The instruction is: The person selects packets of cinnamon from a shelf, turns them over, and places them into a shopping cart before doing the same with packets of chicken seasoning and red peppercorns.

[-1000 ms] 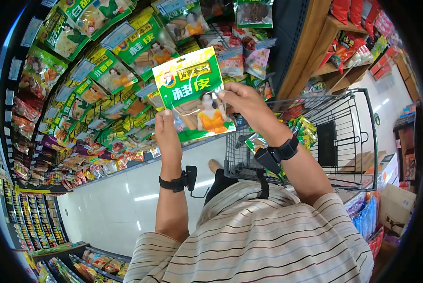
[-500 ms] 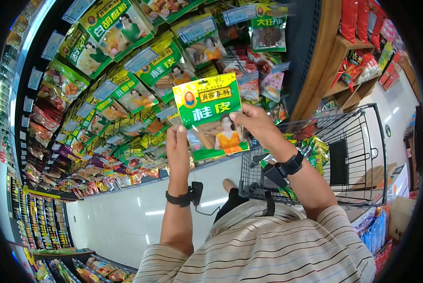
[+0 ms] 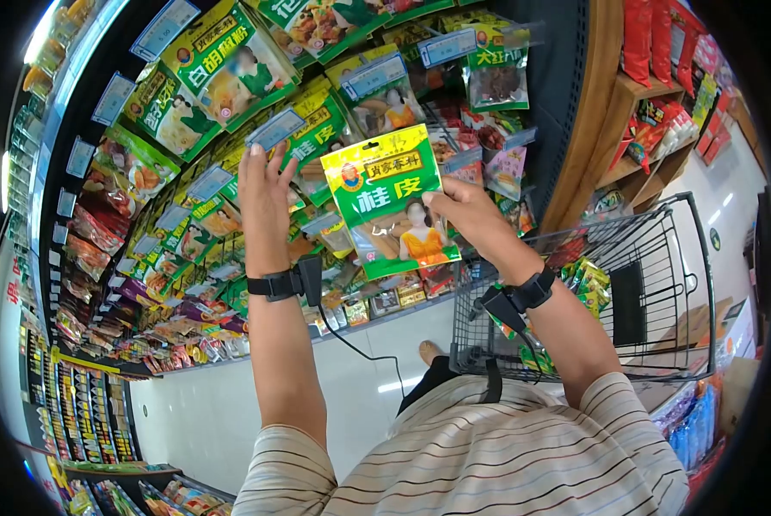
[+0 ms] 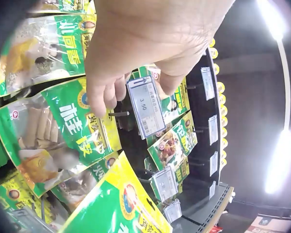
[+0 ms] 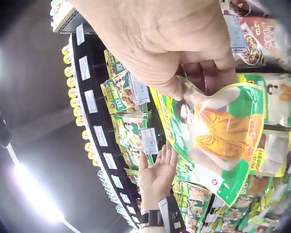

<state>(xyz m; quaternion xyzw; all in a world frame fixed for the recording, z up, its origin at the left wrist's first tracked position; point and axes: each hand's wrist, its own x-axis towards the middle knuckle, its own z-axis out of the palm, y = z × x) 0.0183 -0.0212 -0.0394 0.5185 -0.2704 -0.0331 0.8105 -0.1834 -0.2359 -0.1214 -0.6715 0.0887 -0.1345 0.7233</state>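
Note:
My right hand (image 3: 471,215) pinches the right edge of a yellow-and-green cinnamon bark packet (image 3: 394,232), held upright with its front towards me. In the right wrist view the packet (image 5: 218,131) bends slightly under the thumb. My left hand (image 3: 265,198) is raised by the rack and holds nothing, its fingers extended. Its fingertips come right at a price tag (image 3: 274,127) in front of the hanging packets. In the left wrist view the fingers are beside the tag (image 4: 146,107) and its peg, above a hanging cinnamon packet (image 4: 53,136).
Rows of hanging spice packets (image 3: 222,64) fill the rack ahead. A wire shopping cart (image 3: 629,305) stands at my right, with several packets (image 3: 588,288) inside. Beyond it is a wooden shelf (image 3: 635,163) with red bags. Pale floor (image 3: 231,391) runs below the rack.
My left hand has let go of the packet's left edge and moved up and left to the price tag. The right hand keeps hold of the packet. The view has shifted too.

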